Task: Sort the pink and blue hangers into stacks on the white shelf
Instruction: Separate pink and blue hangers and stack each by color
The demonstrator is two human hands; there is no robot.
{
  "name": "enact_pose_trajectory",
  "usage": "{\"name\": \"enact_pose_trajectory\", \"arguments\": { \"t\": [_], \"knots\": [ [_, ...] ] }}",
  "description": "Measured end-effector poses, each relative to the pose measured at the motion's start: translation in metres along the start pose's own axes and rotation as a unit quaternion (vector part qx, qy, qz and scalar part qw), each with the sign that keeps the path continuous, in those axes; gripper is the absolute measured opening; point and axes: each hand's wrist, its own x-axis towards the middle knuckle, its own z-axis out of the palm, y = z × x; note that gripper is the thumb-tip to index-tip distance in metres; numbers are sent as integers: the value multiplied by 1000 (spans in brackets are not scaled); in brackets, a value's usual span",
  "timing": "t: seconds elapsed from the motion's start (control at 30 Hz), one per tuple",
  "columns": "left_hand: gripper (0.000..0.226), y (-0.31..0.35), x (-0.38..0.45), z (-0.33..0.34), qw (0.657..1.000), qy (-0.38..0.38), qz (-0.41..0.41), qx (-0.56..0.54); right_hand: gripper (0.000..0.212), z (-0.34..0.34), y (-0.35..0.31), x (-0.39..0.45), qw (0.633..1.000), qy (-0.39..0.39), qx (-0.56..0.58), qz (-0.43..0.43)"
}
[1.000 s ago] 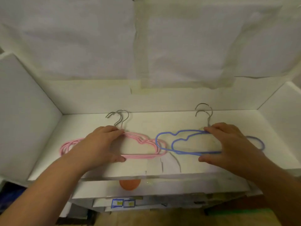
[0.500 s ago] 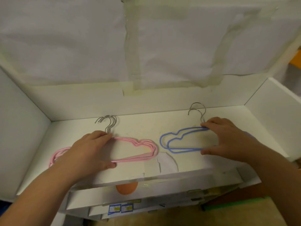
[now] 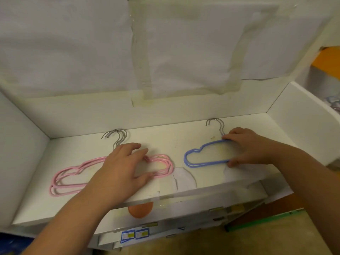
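A stack of pink cloud-shaped hangers (image 3: 166, 161) lies flat on the left half of the white shelf (image 3: 184, 138), its metal hooks (image 3: 117, 135) pointing to the back. My left hand (image 3: 121, 168) spans its middle, fingers on the top bar and thumb on the bottom bar. On the right half lies a stack of blue hangers (image 3: 206, 165), also with a metal hook (image 3: 219, 124). My right hand (image 3: 248, 146) pinches it the same way and hides its right half. A bare gap separates the two stacks.
White side walls close the shelf on the left (image 3: 22, 153) and right (image 3: 303, 122). Taped paper (image 3: 184, 52) covers the back wall. A paper patch (image 3: 184, 179) lies at the front edge. Below are an orange disc (image 3: 140, 210) and blue labels (image 3: 135, 234).
The pink and blue stacks overlapped a second ago; my hands have slid them apart, pink to the left and blue to the right. The camera has tilted.
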Motion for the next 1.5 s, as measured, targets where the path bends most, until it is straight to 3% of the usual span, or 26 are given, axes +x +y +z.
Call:
{"name": "enact_pose_trajectory", "arguments": {
  "t": [0.17, 0.4, 0.77, 1.1, 1.5],
  "knots": [
    [73, 28, 3, -2, 1000, 1, -1, 0, 98, 1, 1, -14, 1000, 26, 5, -5],
    [70, 93, 11, -6, 999, 37, 1, -13, 67, 5, 15, -87, 976, 192, 98, -19],
    [56, 325, 1, 15, 998, 57, 38, -9, 46, 7, 136, -309, 940, 307, 88, 119],
    [51, 533, -3, 55, 984, 43, 158, -68, 51, 11, 265, -453, 925, 306, 71, 212],
    [54, 638, 113, 114, 979, 35, 188, -64, 51, -6, 415, -439, 920, 290, 98, 244]
  ]
}}
